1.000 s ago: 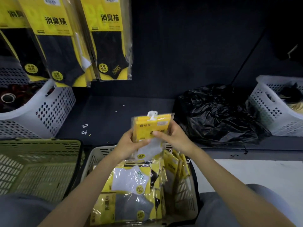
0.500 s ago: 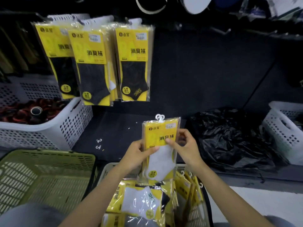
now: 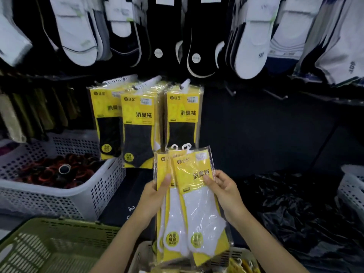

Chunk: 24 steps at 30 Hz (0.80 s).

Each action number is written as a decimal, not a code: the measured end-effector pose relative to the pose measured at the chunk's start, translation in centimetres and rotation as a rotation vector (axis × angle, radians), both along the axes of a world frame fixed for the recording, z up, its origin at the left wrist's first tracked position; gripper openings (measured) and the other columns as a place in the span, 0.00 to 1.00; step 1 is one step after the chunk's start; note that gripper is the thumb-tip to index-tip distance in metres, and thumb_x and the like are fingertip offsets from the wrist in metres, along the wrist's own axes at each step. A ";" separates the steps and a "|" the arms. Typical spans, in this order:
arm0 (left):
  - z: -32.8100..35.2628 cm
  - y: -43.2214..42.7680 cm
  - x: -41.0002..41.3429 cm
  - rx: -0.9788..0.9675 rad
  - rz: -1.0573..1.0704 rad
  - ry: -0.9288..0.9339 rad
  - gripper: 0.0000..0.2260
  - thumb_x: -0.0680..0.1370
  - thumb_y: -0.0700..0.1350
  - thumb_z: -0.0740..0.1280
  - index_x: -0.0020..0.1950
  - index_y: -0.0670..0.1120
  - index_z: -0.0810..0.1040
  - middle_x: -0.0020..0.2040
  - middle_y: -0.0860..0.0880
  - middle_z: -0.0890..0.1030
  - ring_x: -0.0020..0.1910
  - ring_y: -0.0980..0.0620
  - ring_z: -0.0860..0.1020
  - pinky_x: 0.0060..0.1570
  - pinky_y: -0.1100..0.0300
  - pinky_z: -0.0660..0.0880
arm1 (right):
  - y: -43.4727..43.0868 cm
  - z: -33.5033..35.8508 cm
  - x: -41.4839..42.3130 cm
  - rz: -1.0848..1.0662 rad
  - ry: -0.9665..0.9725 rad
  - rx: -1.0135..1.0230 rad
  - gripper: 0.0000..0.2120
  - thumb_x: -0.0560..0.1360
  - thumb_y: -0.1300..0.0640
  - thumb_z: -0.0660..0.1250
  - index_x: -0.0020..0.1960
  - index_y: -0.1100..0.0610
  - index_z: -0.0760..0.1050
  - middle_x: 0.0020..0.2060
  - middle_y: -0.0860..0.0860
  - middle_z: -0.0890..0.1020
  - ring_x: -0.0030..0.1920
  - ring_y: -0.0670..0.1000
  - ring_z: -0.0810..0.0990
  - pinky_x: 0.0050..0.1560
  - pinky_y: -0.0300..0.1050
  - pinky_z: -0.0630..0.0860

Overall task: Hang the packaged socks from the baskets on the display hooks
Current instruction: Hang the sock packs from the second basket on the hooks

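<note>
Bottom edge: rim of a beige basket [image 3: 234, 255] w/ more yellow pkgs inside. An olive-green basket [image 3: 49, 245] sits to its left.

Above the beige basket, both hands hold up a fan of sock packs [image 3: 199, 209]: clear sleeves w/ yellow cards & white ankle socks, white hanger tabs on top. L hand [image 3: 152, 198] grips the fan's left edge, thumb flat on the front, fingers curled behind. R hand [image 3: 226, 191] pinches the front pack's right edge betw. thumb & fingertips. The front card reads "消臭袜" in black; the small logo at its top left is too blurred to read.

Mid distance: white perforated basket [image 3: 59, 200] at left w/ dark & red rings, crumpled black plastic bag [image 3: 295, 217] at right, another white basket [image 3: 352, 192] at the far right edge.

On the dark wall behind, three rows of hung packs [image 3: 141, 125], same "消臭袜" cards, dark socks. Two bare display hooks [image 3: 231, 92] jut out to their right. Top: loose white & black socks [image 3: 246, 46] hang in a row.
</note>
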<state>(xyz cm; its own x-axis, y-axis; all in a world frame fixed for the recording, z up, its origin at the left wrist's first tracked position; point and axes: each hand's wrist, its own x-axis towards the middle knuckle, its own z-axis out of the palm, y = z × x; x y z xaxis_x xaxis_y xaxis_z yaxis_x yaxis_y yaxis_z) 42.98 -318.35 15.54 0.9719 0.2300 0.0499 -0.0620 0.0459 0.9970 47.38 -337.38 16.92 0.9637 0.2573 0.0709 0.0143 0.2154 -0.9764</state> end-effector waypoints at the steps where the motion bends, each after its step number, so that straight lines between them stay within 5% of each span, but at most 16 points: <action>1: 0.2 0.6 0.0 0.009 0.000 -0.016 0.18 0.71 0.59 0.63 0.47 0.48 0.84 0.43 0.51 0.86 0.43 0.55 0.84 0.35 0.71 0.76 | 0.2 0.2 0.1 0.019 -0.001 0.008 0.07 0.73 0.59 0.69 0.50 0.60 0.76 0.45 0.57 0.85 0.43 0.53 0.84 0.40 0.42 0.80; 6: 1.7 2.2 -0.1 0.072 0.030 -0.151 0.15 0.75 0.55 0.62 0.51 0.48 0.83 0.46 0.50 0.86 0.45 0.53 0.84 0.39 0.68 0.77 | 1.8 1.5 0.5 -0.036 -0.118 -0.055 0.08 0.73 0.62 0.70 0.52 0.58 0.78 0.46 0.53 0.86 0.46 0.51 0.85 0.43 0.40 0.81; 14: 2.3 2.5 -0.5 -0.024 0.105 -0.177 0.18 0.75 0.59 0.58 0.46 0.53 0.84 0.46 0.50 0.86 0.46 0.53 0.84 0.39 0.66 0.78 | 3.8 2.4 -0.2 -0.128 -0.251 -0.148 0.11 0.67 0.58 0.76 0.45 0.57 0.76 0.35 0.49 0.82 0.35 0.45 0.77 0.37 0.36 0.76; 18: 2.6 2.3 -0.6 -0.063 0.163 -0.164 0.19 0.75 0.61 0.56 0.45 0.54 0.84 0.44 0.54 0.86 0.43 0.59 0.84 0.35 0.73 0.74 | 3.9 3.4 -0.3 -0.060 -0.177 -0.090 0.14 0.68 0.58 0.74 0.49 0.61 0.73 0.42 0.54 0.86 0.43 0.53 0.84 0.45 0.47 0.80; 24: 3.5 3.9 -0.4 0.032 0.300 -0.184 0.19 0.74 0.61 0.55 0.31 0.58 0.79 0.27 0.65 0.77 0.27 0.72 0.75 0.27 0.79 0.67 | 2.4 5.4 0.3 -0.031 -0.107 0.106 0.15 0.69 0.58 0.70 0.54 0.60 0.74 0.46 0.56 0.86 0.45 0.53 0.85 0.38 0.40 0.80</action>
